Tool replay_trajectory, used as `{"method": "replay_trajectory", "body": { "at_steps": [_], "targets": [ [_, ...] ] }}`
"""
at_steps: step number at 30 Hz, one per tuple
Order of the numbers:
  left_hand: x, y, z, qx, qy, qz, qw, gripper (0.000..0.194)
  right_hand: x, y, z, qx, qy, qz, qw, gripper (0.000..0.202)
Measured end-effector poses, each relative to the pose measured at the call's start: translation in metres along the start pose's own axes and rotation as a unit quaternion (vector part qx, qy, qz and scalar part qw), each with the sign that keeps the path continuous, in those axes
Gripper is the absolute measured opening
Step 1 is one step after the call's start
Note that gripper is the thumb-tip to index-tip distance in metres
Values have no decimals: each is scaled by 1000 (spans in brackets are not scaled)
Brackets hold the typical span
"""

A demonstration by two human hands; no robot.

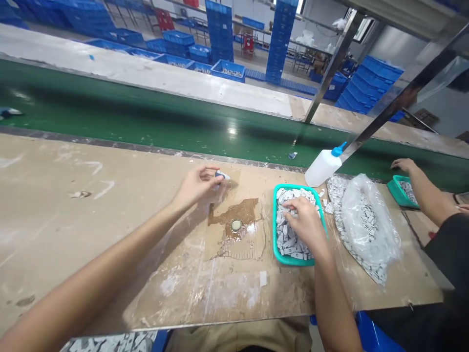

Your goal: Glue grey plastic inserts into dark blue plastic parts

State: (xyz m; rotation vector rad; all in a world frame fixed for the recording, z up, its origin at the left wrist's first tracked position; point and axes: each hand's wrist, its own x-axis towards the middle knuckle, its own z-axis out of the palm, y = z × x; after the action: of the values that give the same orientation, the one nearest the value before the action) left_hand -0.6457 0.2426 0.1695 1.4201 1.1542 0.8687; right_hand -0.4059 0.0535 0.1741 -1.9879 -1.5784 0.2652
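Observation:
My left hand (201, 183) is closed on a small dark blue and white part (222, 176), held by the fingertips just above the far side of the cardboard-covered table (146, 166). My right hand (303, 215) reaches into a green basket (274, 234) full of small grey-white pieces (289, 244). Its fingers are bent over the pieces; whether one is between them cannot be made out. Between my hands lies a torn, wet cardboard piece (238, 247) with a small round metal-like disc (236, 225) on it.
A white bottle (322, 167) with a blue nozzle stands behind the basket. Right of it lies an open plastic bag (370, 220) of pieces. Another person's hand (403, 165) is near a second green basket (397, 193). A green conveyor (176, 127) runs behind the table.

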Motion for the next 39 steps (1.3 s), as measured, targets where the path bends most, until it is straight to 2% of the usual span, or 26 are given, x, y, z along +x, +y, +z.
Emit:
{"method": "replay_trajectory", "body": {
  "at_steps": [3,7,10,13,15,18,21,23,25,27,29,32,36,39],
  "targets": [
    [53,2,-3,120,100,43,987,27,-3,-5,-1,21,-63,-12,998,27],
    [112,-5,-6,195,161,49,966,28,-7,-5,-5,44,-118,-32,992,26],
    [136,-14,-5,251,167,36,953,33,-7,-3,-4,30,-114,-22,993,24],
    [140,-22,0,287,172,47,941,43,-7,-1,-3,27,-113,-26,993,21],
    [130,-23,8,298,167,90,936,45,-6,0,-3,27,-118,-35,992,17],
    [97,-15,29,275,121,167,939,41,-5,2,-4,26,-118,-50,991,14],
    [47,-1,55,203,0,200,958,36,-1,4,0,24,-97,-64,993,16],
    [11,7,71,139,-130,182,965,35,2,5,4,21,-77,-70,994,18],
    [-19,10,84,80,-250,121,957,39,5,4,7,26,-56,-75,995,18],
    [-41,8,94,26,-323,58,944,43,5,1,7,44,-37,-78,995,17],
    [-53,6,99,-25,-338,27,941,42,4,-5,6,71,-25,-72,995,18],
    [-57,5,96,-90,-294,15,951,36,0,-16,3,151,-18,-34,988,15],
    [-58,10,77,-112,-271,4,956,34,-5,-31,7,341,-67,26,937,25],
    [-62,9,63,-90,-268,30,959,33,-8,-40,15,396,-83,44,913,23]
  ]
}}
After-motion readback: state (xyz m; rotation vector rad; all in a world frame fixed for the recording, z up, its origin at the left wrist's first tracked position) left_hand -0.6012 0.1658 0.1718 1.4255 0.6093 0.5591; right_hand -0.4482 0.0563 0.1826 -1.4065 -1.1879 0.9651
